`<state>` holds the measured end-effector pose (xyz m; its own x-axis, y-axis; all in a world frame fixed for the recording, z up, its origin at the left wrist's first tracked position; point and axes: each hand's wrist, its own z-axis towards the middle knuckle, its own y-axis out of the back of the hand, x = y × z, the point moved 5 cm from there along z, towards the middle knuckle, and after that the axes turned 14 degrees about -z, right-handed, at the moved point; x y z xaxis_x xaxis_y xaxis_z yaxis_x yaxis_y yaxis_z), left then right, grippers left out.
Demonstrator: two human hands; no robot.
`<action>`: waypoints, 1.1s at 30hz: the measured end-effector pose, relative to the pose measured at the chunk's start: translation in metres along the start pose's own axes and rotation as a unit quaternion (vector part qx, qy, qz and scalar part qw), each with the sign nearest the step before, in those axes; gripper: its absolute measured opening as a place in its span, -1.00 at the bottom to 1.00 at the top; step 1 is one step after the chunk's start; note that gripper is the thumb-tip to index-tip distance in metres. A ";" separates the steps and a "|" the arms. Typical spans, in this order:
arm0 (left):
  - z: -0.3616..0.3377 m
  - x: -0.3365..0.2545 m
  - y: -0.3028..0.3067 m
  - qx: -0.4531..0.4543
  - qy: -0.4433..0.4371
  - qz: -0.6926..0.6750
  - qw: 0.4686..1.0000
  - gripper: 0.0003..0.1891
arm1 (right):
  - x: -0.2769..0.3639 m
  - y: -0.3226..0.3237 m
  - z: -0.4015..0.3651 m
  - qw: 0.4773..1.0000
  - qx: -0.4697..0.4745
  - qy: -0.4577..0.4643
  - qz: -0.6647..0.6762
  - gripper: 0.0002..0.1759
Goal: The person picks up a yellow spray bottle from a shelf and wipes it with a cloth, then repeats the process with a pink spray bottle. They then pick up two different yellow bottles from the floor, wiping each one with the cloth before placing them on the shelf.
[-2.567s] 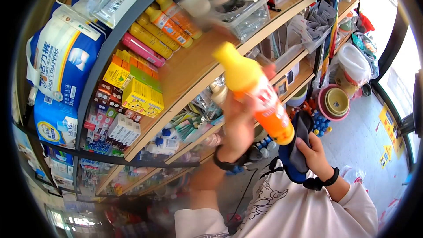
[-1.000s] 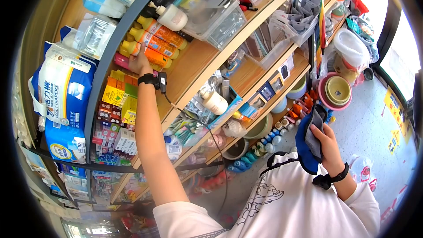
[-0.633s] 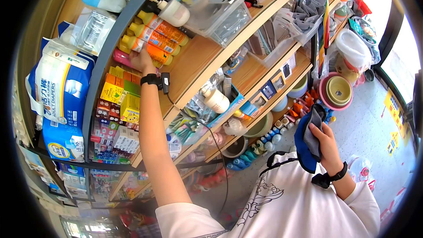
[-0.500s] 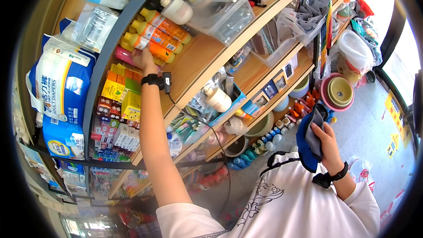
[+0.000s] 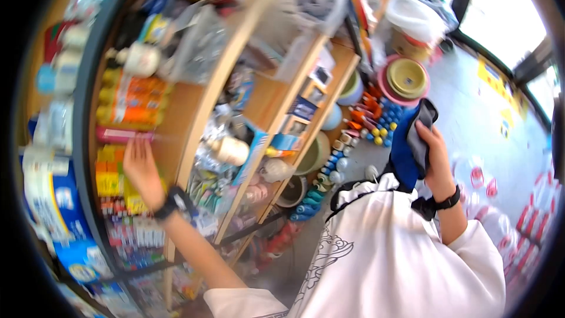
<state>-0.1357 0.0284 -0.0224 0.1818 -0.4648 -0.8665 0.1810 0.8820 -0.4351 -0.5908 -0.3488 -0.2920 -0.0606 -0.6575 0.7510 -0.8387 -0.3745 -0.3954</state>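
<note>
My left hand [image 5: 142, 168], blurred by motion, reaches into the shelf. Its fingers are stretched out and their tips overlap a slim pink package [image 5: 125, 135] lying on the board. Just beyond that package is a row of orange bottles with yellow caps [image 5: 130, 101]. On the nearer side sit small yellow boxes [image 5: 109, 178]. In front of my body, my right hand [image 5: 436, 156] is closed around a folded blue and grey cloth [image 5: 406, 144] with dark edging. Both wrists wear black bands.
A white pump bottle [image 5: 141, 60] and a clear plastic bin [image 5: 203, 41] share the upper shelf. Diaper packs [image 5: 50, 194] stand beyond the dark frame [image 5: 88, 123]. Stacked bowls [image 5: 407, 78] and small bottles [image 5: 312, 197] line the floor by the shelves. Wrapped bottles [image 5: 532, 215] stand at right.
My left hand has left the orange bottles and moved to the pink package. The view has shifted, so the shelves sit further left. My right hand still grips the cloth.
</note>
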 end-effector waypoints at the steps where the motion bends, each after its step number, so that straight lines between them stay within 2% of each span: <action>1: -0.039 0.006 -0.014 0.007 -0.051 0.016 0.999 -0.63 | 0.002 0.024 0.004 0.999 -0.045 0.008 0.011 -0.76; 4: -0.147 0.053 -0.048 0.039 -0.214 0.118 0.969 -0.69 | 0.003 0.103 0.007 0.977 -0.199 0.053 0.047 -0.74; 5: -0.177 0.082 -0.055 0.101 -0.245 0.165 0.950 -0.78 | -0.005 0.133 0.009 0.967 -0.238 0.065 0.063 -0.74; 6: -0.217 0.112 -0.089 0.179 -0.321 0.324 0.872 -0.81 | -0.016 0.165 0.010 0.955 -0.275 0.077 0.079 -0.73; 7: -0.248 0.153 -0.100 0.223 -0.237 0.347 0.880 -0.81 | -0.026 0.191 0.008 0.945 -0.305 0.083 0.087 -0.72; 8: -0.274 0.208 -0.091 0.321 -0.130 0.351 0.870 -0.84 | -0.036 0.214 0.004 0.939 -0.327 0.070 0.083 -0.73; 9: -0.301 0.241 -0.145 0.472 -0.087 0.361 0.800 -0.86 | -0.043 0.229 0.000 0.930 -0.351 0.062 0.091 -0.73; 10: -0.323 0.303 -0.141 0.480 0.083 0.326 0.810 -0.83 | -0.051 0.241 -0.004 0.920 -0.376 0.053 0.101 -0.74; 11: -0.350 0.362 -0.138 0.458 0.209 0.264 0.823 -0.82 | -0.060 0.249 -0.008 0.912 -0.392 0.046 0.109 -0.74; 12: -0.377 0.419 -0.131 0.433 0.314 0.239 0.810 -0.80 | -0.068 0.258 -0.007 0.909 -0.406 0.035 0.087 -0.74; 14: -0.428 0.504 -0.140 0.519 0.353 0.272 0.730 -0.75 | -0.095 0.282 -0.003 0.893 -0.450 0.012 0.017 -0.74; 16: -0.473 0.589 -0.144 0.541 0.397 0.298 0.678 -0.73 | -0.107 0.288 0.018 0.877 -0.478 -0.033 0.031 -0.75; 17: -0.494 0.640 -0.135 0.543 0.411 0.310 0.664 -0.64 | -0.131 0.300 0.031 0.877 -0.475 -0.052 0.043 -0.76; 18: -0.512 0.678 -0.144 0.553 0.417 0.312 0.651 -0.64 | -0.162 0.315 0.047 0.878 -0.469 -0.075 0.052 -0.76; 20: -0.543 0.769 -0.149 0.498 0.460 0.337 0.653 -0.56 | -0.215 0.345 0.088 0.877 -0.463 -0.106 0.069 -0.80; 22: -0.568 0.867 -0.157 0.531 0.372 0.403 0.646 -0.36 | -0.254 0.373 0.130 0.858 -0.485 -0.123 0.113 -0.82; 23: -0.578 0.911 -0.158 0.512 0.352 0.444 0.645 -0.28 | -0.274 0.389 0.149 0.852 -0.494 -0.121 0.126 -0.82; 24: -0.587 0.956 -0.158 0.503 0.304 0.505 0.632 -0.28 | -0.293 0.406 0.165 0.842 -0.513 -0.120 0.120 -0.84; 25: -0.593 0.990 -0.162 0.505 0.270 0.502 0.648 -0.25 | -0.305 0.418 0.183 0.833 -0.521 -0.121 0.144 -0.86; 26: -0.597 1.025 -0.158 0.476 0.283 0.523 0.647 -0.25 | -0.317 0.427 0.198 0.823 -0.530 -0.122 0.168 -0.87; 27: -0.600 1.055 -0.157 0.471 0.258 0.550 0.639 -0.22 | -0.338 0.437 0.211 0.818 -0.532 -0.132 0.173 -0.87; 29: -0.606 1.115 -0.146 0.434 0.240 0.549 0.673 -0.14 | -0.371 0.461 0.238 0.807 -0.541 -0.143 0.187 -0.87; 32: -0.619 1.161 -0.144 0.463 0.161 0.543 0.682 -0.18 | -0.394 0.480 0.263 0.805 -0.539 -0.159 0.188 -0.89; 33: -0.622 1.170 -0.141 0.457 0.163 0.550 0.679 -0.20 | -0.403 0.485 0.262 0.799 -0.543 -0.171 0.192 -0.89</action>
<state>-0.5494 -0.5919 -1.1266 0.4966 0.6105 -0.6169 0.6607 0.1950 0.7248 -0.8312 -0.4369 -0.9255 -0.4299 -0.7976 0.4232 -0.7802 0.5640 0.2704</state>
